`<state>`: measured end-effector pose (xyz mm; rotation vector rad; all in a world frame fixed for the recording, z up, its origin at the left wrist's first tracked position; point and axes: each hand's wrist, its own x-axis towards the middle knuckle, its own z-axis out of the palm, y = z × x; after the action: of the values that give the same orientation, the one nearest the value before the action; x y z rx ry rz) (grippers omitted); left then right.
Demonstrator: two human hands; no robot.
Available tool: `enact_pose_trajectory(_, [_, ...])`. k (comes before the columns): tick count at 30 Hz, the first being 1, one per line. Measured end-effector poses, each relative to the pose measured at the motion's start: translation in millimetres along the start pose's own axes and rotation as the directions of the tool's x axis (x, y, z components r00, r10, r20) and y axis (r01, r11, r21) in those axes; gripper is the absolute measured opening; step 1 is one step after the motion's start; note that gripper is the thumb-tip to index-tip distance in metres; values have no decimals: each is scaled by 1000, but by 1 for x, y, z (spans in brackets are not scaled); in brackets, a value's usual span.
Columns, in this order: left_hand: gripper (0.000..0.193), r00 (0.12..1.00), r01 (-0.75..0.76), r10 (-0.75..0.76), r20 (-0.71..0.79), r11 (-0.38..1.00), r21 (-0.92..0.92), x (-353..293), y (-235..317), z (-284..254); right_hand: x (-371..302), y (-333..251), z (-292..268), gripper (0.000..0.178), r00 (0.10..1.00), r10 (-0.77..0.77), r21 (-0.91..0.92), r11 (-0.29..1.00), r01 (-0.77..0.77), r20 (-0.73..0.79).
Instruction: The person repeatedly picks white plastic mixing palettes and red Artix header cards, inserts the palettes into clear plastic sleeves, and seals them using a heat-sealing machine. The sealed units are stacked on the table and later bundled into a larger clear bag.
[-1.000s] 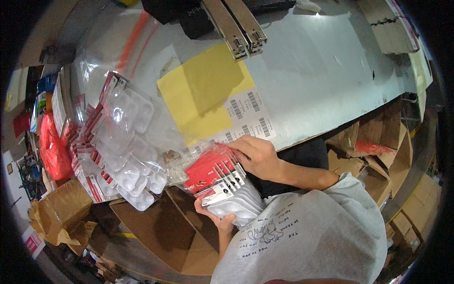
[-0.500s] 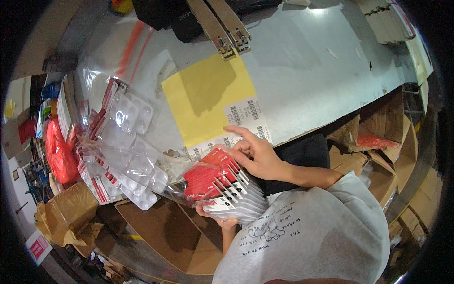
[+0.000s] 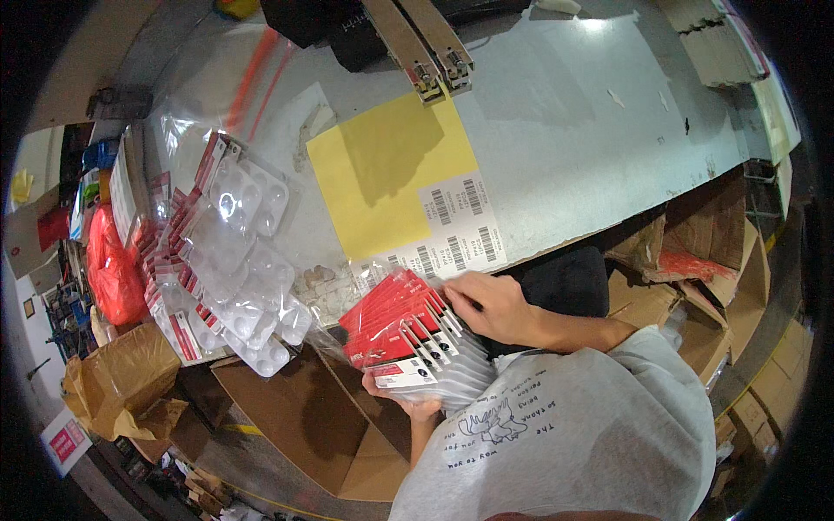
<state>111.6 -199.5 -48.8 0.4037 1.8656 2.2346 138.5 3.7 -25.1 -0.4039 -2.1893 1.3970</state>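
A fanned stack of clear plastic packs with red-and-white header cards [image 3: 391, 334] rests against my front, over the table's near edge. My left hand [image 3: 407, 403] supports it from below and the left side, fingers wrapped round the lower edge. At the stack's upper right corner is my right hand [image 3: 497, 306], its fingers curled into a pinch beside the cards. What lies between those fingertips is hidden. Thin clear film [image 3: 369, 271] shows at the upper edge of the stack.
More clear packs with rounded wells [image 3: 252, 260] lie heaped on the left of the table. A yellow sheet [image 3: 373, 191] overlaps a barcode label sheet [image 3: 465, 247]. Metal rails [image 3: 426, 52] stand behind. Cardboard boxes [image 3: 347, 443] sit below; a red plastic bag [image 3: 113, 269] is far left.
My right hand has drawn back from over the label sheet to the stack's corner. Its extended index finger has curled into a pinch. The left hand still holds the stack.
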Motion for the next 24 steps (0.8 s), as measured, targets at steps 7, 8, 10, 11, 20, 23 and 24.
enact_pose_trajectory(7, [122,978,185,-184,-96,983,5,16,18,19,-15,10,-37,13,916,-303,-176,918,354,263])
enact_pose_trajectory(8, [121,969,231,-230,-94,973,0,20,20,20,-12,14,-40,13,921,-297,-167,924,344,252])
enact_pose_trajectory(10, [118,949,306,-306,-81,952,-10,27,23,21,-5,21,-39,26,942,-253,-281,908,310,221])
enact_pose_trajectory(11, [118,943,326,-326,-58,945,-8,28,24,21,1,23,-34,33,961,-171,-399,883,247,217])
enact_pose_trajectory(20, [118,902,431,-432,29,902,12,20,28,11,113,42,-28,37,932,-126,-647,688,330,341])
enact_pose_trajectory(23, [113,875,484,-484,8,875,24,27,31,16,102,16,-38,31,941,-253,-371,870,323,226])
enact_pose_trajectory(24, [112,859,511,-511,1,859,2,29,33,18,93,6,-38,32,927,-304,-254,900,356,220])
